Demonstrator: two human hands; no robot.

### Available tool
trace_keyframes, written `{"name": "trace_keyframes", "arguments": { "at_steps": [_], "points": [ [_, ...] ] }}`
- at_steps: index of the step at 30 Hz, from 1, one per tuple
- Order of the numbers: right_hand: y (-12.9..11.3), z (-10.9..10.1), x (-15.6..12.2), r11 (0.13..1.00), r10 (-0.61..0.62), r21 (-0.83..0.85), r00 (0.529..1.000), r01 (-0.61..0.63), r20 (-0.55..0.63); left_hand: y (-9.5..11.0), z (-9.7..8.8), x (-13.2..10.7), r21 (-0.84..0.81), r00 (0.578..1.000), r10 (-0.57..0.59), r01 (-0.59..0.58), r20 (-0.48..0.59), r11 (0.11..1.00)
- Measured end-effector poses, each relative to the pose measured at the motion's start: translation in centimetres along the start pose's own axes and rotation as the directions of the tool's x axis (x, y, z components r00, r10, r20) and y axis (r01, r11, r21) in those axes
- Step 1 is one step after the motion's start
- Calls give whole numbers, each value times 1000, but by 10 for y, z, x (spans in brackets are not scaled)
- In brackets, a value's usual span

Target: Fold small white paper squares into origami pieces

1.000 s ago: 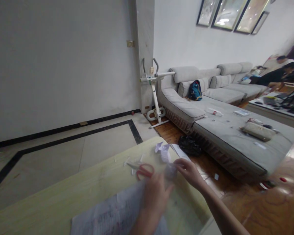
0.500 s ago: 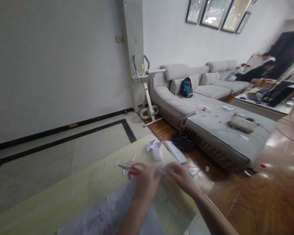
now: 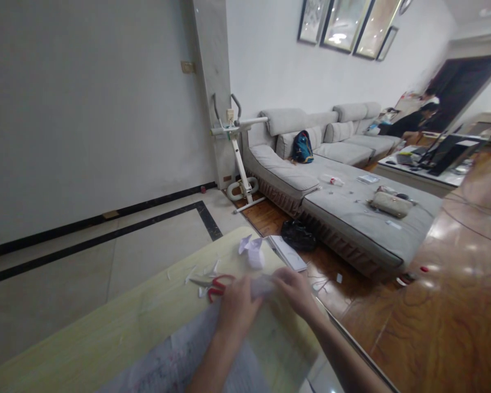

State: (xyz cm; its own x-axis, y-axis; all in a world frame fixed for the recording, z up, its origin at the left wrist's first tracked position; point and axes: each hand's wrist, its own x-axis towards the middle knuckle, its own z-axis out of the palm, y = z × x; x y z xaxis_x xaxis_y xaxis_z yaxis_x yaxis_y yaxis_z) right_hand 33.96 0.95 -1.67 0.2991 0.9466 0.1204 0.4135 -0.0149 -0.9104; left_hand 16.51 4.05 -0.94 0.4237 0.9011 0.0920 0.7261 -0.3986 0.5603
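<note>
Between my two hands is a small piece of pale paper (image 3: 262,286), blurred, its folds too smeared to make out. My left hand (image 3: 240,303) is closed on its left end. On the other end are the pinched fingers of my right hand (image 3: 291,285). Red-handled scissors (image 3: 215,287) lie just left of my left hand, blades pointing left. Folded white paper pieces (image 3: 254,253) stand on the table beyond my hands. Under my left forearm is a large printed sheet (image 3: 175,349).
Thin paper scraps (image 3: 213,268) lie around the scissors on the yellowish table (image 3: 85,338). A white flat box (image 3: 287,253) is past the table's far right corner, near a black plastic bag (image 3: 298,234). A grey sofa (image 3: 352,218) stands beyond; people sit at its far end.
The view has shifted a little, so the room sits further left. My hands have drawn slightly apart, and more of the pale paper shows between them.
</note>
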Motion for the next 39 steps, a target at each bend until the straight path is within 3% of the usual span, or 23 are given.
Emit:
{"name": "trace_keyframes", "arguments": {
  "at_steps": [6,9,11,14,17,20,22,25,28,34,39],
  "points": [
    [-13,2,-6,1000,-29,3,999,29,31,1,-3,-6,-365,994,-110,112,26,924],
    [-16,-2,-3,998,-52,37,999,52,4,6,-9,-8,-459,991,-127,127,30,879],
    [-17,-7,2,993,-38,109,999,41,-29,9,-13,-9,-450,991,-134,123,7,884],
    [-22,-12,7,954,10,299,1000,-8,-6,9,-18,-10,-279,992,-104,81,-68,957],
    [-35,-11,0,875,110,461,988,-146,106,0,-22,-11,-85,994,-35,25,-108,996],
    [-51,0,-15,765,156,570,945,-300,287,-8,-29,-20,-165,988,-6,-20,-155,986],
    [-60,10,-26,743,105,584,920,-325,379,-9,-37,-29,-345,981,-39,-30,-192,938],
    [-68,26,-40,753,55,574,900,-321,432,-3,-50,-44,-565,989,-89,8,-117,825],
    [-74,38,-48,747,31,586,897,-314,441,3,-60,-55,-641,997,-60,17,-46,768],
    [-83,42,-55,794,38,526,888,-305,458,0,-68,-70,-743,983,-182,136,19,656],
    [-83,44,-58,701,8,613,864,-364,504,-10,-60,-78,-799,975,-219,162,39,578]
  ]
}}
